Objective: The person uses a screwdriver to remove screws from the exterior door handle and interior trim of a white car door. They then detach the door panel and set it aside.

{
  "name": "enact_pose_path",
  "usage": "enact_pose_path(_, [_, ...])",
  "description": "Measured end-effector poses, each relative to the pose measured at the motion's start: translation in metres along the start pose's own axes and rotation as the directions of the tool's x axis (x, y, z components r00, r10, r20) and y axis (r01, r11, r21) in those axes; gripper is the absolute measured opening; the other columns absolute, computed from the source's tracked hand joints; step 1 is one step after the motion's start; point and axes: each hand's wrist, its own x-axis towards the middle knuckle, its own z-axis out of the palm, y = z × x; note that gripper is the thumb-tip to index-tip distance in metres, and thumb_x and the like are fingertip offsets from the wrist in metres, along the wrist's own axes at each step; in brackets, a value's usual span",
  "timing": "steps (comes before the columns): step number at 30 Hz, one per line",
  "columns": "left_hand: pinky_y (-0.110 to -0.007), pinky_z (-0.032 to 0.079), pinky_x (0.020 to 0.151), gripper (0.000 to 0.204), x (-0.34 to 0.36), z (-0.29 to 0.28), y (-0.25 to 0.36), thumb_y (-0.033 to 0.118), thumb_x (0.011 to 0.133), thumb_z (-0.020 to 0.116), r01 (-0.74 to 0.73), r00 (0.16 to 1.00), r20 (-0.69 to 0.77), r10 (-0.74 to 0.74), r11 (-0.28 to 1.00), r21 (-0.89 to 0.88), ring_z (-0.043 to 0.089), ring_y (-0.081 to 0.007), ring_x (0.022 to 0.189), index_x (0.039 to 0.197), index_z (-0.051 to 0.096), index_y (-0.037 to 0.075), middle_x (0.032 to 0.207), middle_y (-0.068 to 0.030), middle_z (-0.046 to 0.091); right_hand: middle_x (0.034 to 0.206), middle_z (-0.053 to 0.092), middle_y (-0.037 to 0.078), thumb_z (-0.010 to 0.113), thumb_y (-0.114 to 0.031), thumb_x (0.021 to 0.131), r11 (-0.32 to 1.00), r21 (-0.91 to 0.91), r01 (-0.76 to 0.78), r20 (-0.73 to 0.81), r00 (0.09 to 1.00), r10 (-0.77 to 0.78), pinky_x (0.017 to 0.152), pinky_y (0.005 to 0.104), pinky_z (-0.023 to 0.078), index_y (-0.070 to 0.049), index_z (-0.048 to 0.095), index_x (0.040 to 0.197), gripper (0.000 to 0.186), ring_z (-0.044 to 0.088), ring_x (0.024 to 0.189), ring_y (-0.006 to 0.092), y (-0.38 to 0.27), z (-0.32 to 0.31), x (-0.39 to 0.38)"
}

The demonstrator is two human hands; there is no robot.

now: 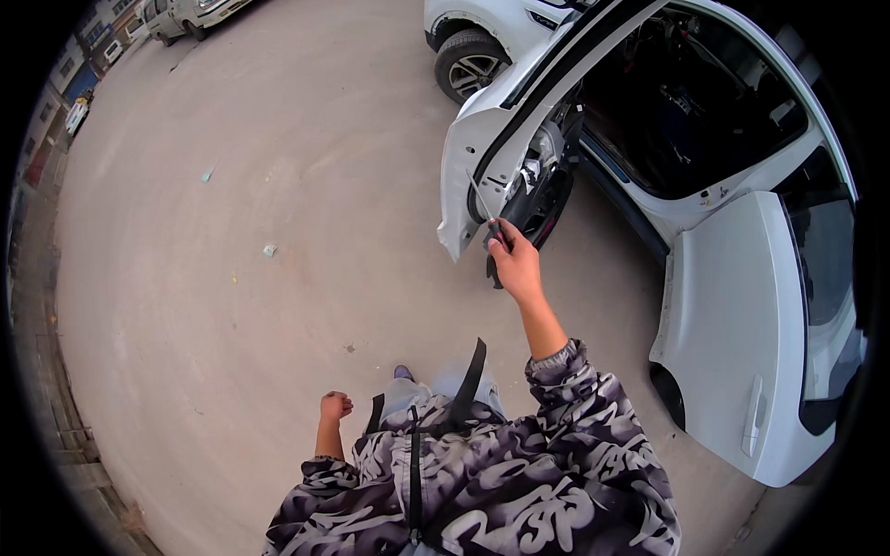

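My right hand [514,255] grips a screwdriver [502,233] by its dark handle with red on it. Its thin metal shaft points up and forward, over the edge of an open white front door [458,185]; I cannot tell if it touches the door. Dark trim and exposed inner parts [536,176] show on that door, just beyond the hand. My left hand [336,404] hangs low beside my waist, fingers curled; what it holds, if anything, is hidden.
An open white rear door [732,306] stands close at my right, with the car's dark cabin [691,93] behind. The front wheel [468,65] is ahead. A van [195,11] is parked far left. Small scraps [269,250] lie on the pavement [185,324].
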Motion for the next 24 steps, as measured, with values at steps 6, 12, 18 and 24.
enact_pose_path(6, [-0.028, 0.053, 0.062, 0.017, 0.005, 0.044, 0.237, 0.013, 0.087, 0.045, -0.403, 0.908, 0.161, 0.387, 0.911, 0.082, 0.061, -0.0179, 0.069, 0.090, 0.055, 0.000, 0.078, -0.0094, 0.059, 0.097, 0.061, 0.021, 0.057, -0.013, 0.079, 0.989, -0.015, -0.144, -0.025, 0.989, 0.143, 0.079, 0.0338, 0.046, -0.002, 0.051, 0.119, 0.042, 0.060, 0.089, 0.0340, -0.025, 0.010, 0.007])
enact_pose_path(12, [-0.031, 0.053, 0.073, 0.020, -0.056, 0.154, 0.410, 0.013, 0.089, 0.045, -0.672, 0.673, 0.385, 0.631, 0.740, -0.038, 0.061, -0.0215, 0.082, 0.097, 0.054, -0.003, 0.090, -0.0135, 0.058, 0.094, 0.060, 0.021, 0.056, -0.010, 0.078, 1.000, 0.027, 0.001, -0.129, 0.992, 0.003, 0.075, 0.0405, 0.046, -0.001, 0.053, 0.116, 0.039, 0.058, 0.086, 0.0371, -0.026, 0.008, 0.022])
enact_pose_path(18, [-0.033, 0.052, 0.072, 0.022, -0.105, 0.224, 0.517, 0.013, 0.089, 0.046, -0.805, 0.466, 0.535, 0.704, 0.588, -0.073, 0.060, -0.0240, 0.083, 0.104, 0.051, -0.002, 0.095, -0.0130, 0.057, 0.092, 0.059, 0.019, 0.057, -0.010, 0.076, 0.999, 0.041, -0.002, -0.229, 0.973, 0.011, 0.070, 0.0430, 0.048, -0.004, 0.054, 0.111, 0.036, 0.058, 0.082, 0.0370, -0.030, 0.014, 0.028])
enact_pose_path(24, [-0.041, 0.041, 0.096, 0.039, -0.059, 0.302, 0.609, 0.024, 0.090, 0.047, -0.847, 0.203, 0.765, 0.611, 0.501, -0.176, 0.041, -0.0268, 0.121, 0.126, 0.046, 0.007, 0.125, -0.0140, 0.049, 0.081, 0.054, 0.016, 0.057, -0.011, 0.075, 0.986, 0.168, -0.018, -0.377, 0.923, 0.081, 0.059, 0.0429, 0.050, -0.003, 0.055, 0.095, 0.022, 0.060, 0.065, 0.0339, -0.007, 0.058, 0.019])
